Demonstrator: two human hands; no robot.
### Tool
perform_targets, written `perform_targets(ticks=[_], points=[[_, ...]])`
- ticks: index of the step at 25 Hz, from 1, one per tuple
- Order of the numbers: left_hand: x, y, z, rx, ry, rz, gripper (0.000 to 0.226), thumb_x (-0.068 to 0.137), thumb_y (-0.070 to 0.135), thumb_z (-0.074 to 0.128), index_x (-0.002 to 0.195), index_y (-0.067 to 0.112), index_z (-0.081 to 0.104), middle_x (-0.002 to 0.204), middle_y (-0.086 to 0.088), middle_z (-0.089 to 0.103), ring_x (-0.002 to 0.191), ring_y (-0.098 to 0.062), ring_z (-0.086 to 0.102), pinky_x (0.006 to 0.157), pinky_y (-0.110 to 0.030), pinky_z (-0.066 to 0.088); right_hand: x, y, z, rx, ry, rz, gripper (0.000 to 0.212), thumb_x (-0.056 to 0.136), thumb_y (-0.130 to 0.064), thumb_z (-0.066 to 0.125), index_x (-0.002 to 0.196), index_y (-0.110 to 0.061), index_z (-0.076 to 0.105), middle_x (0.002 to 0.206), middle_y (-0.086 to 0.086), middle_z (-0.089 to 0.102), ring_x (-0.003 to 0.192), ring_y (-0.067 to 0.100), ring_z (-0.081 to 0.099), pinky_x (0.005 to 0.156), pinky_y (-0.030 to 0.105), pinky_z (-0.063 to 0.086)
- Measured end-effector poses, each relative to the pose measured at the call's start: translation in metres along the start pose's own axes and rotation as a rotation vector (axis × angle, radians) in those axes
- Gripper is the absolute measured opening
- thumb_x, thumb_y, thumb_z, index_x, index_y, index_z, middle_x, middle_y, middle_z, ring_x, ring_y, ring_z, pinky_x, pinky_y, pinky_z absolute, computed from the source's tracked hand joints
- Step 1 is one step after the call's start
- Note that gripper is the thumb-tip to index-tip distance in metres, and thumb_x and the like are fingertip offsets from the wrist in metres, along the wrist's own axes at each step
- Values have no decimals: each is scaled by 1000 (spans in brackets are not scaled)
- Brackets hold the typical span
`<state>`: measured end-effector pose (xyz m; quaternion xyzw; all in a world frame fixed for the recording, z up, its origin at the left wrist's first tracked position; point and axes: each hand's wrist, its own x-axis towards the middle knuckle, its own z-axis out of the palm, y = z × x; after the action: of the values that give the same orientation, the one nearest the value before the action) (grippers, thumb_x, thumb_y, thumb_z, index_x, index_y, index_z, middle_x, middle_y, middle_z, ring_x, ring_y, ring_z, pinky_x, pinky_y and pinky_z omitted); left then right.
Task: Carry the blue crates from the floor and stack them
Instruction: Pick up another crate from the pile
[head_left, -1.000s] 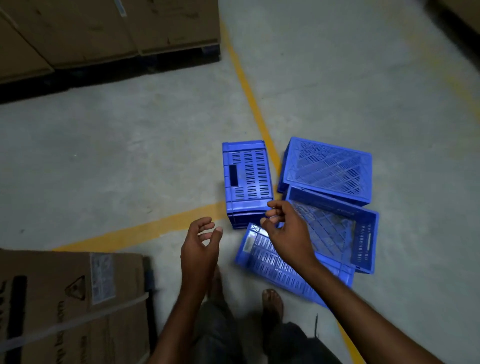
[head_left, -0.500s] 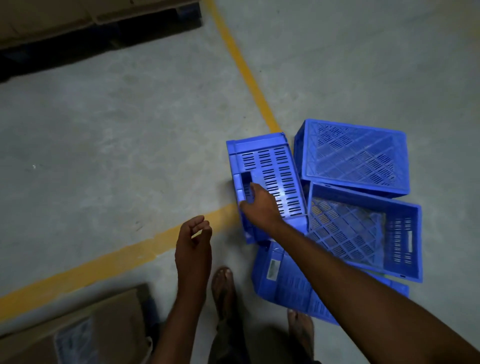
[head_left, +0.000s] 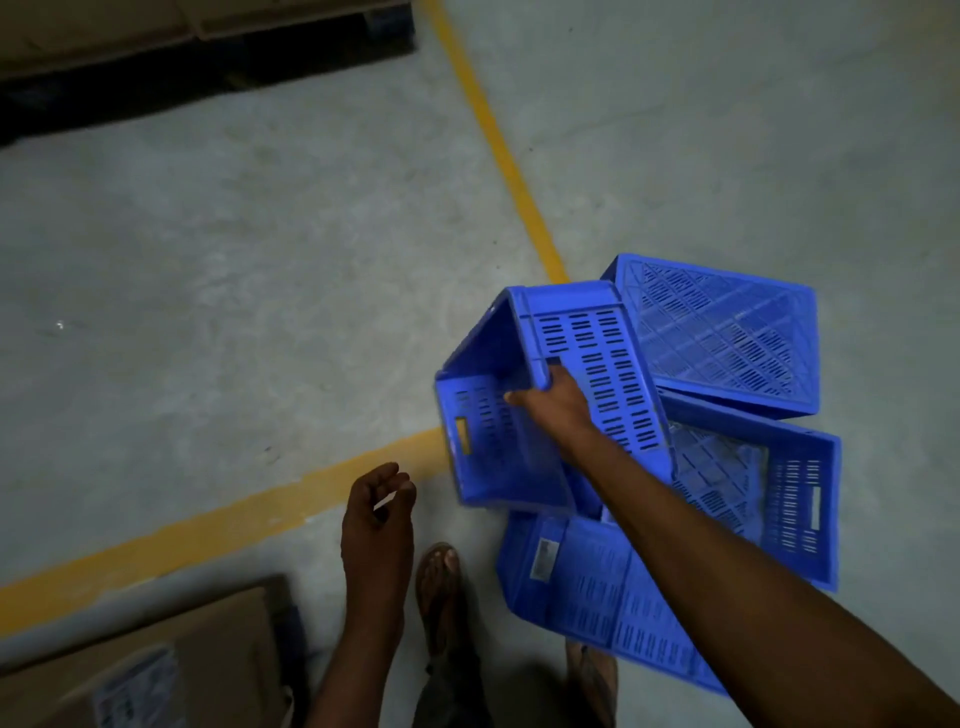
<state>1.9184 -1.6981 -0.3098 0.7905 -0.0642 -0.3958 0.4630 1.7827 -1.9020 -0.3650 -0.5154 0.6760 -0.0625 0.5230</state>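
right hand (head_left: 558, 402): you are gripping the long rim of the tilted blue slotted plastic crate (head_left: 561, 384), thumb inside, fingers outside.
left hand (head_left: 376, 512): you are holding it free, fingers loosely curled, grasping nothing.
held crate: it is tipping on edge, opening facing left.
other blue crates (head_left: 727, 332): three are lying beside it on the grey concrete floor (head_left: 234, 260), near the yellow floor line (head_left: 498, 150).

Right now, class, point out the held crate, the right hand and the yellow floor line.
held crate (head_left: 597, 364): head view, slotted side wall.
right hand (head_left: 558, 408): head view, back of hand.
yellow floor line (head_left: 498, 140): head view, painted stripe.
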Motion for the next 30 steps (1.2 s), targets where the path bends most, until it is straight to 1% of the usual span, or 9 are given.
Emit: perform_targets(ticks=[4, 7, 11, 14, 18, 22, 24, 27, 30], points=[[-13, 24, 10, -24, -48, 32, 22, 98, 9, 64, 116, 21, 65, 114, -5, 71, 102, -19, 66, 80, -33, 50, -41, -6, -77, 167, 103, -55, 22, 79, -32, 81, 82, -26, 60, 74, -7, 62, 70, 18, 60, 70, 42, 53], [-21, 43, 15, 1, -58, 81, 26, 93, 7, 70, 117, 13, 64, 103, -4, 70, 93, -11, 65, 78, -19, 50, -100, -24, -120, 272, 220, -140, 36, 88, -42, 74, 63, -26, 55, 51, -16, 50, 51, 8, 45, 58, 30, 36], [-20, 53, 7, 89, 72, 61, 48, 78, 30, 68, 123, 18, 59, 124, -12, 63, 111, -28, 63, 97, -41, 52, -182, -56, -184, 431, 253, -136, 40, 92, -46, 69, 67, -26, 46, 51, -8, 35, 41, 9, 30, 41, 21, 23], [-18, 61, 0, 238, 203, -45, 47, 95, 38, 64, 133, 10, 57, 137, -18, 55, 126, -36, 54, 108, -47, 43, -228, -61, -247, 569, 141, -56, 39, 96, -49, 61, 71, -25, 42, 44, -11, 26, 31, 4, 19, 36, 12, 17], [-27, 101, -1, 15, -24, -193, 62, 103, 65, 27, 90, 17, 63, 97, -11, 71, 82, -24, 67, 70, -32, 53, -261, -44, -307, 636, 18, 31, 45, 98, -55, 52, 66, -24, 46, 46, -8, 21, 30, 6, 16, 37, 16, 17], [-44, 132, 3, -57, -201, -233, 76, 100, 72, 16, 93, 16, 68, 79, 3, 67, 66, -10, 59, 53, -21, 42, -279, -27, -330, 694, -85, 71, 41, 85, -56, 60, 72, -19, 48, 45, -7, 26, 28, 6, 21, 33, 19, 21], [-46, 131, 5, -95, -68, -191, 73, 102, 70, 21, 89, 14, 66, 76, 2, 61, 66, -13, 53, 60, -26, 43, -289, -20, -340, 709, -115, 70, 42, 81, -56, 61, 72, -17, 48, 44, -6, 26, 28, 6, 21, 34, 19, 20], [-50, 111, 7, -45, -40, -224, 81, 102, 69, 17, 117, 4, 65, 110, -12, 66, 105, -30, 61, 95, -40, 46, -311, -13, -361, 763, -148, 68, 42, 89, -52, 53, 68, -16, 49, 43, -7, 24, 31, 8, 13, 34, 19, 21], [-72, 105, 12, -113, -227, -347, 82, 98, 74, 11, 89, 10, 63, 77, -8, 66, 65, -20, 63, 54, -24, 50, -328, -6, -382, 782, -170, 52, 48, 101, -50, 44, 67, -15, 49, 51, -5, 11, 42, 12, 3, 34, 20, 22]])
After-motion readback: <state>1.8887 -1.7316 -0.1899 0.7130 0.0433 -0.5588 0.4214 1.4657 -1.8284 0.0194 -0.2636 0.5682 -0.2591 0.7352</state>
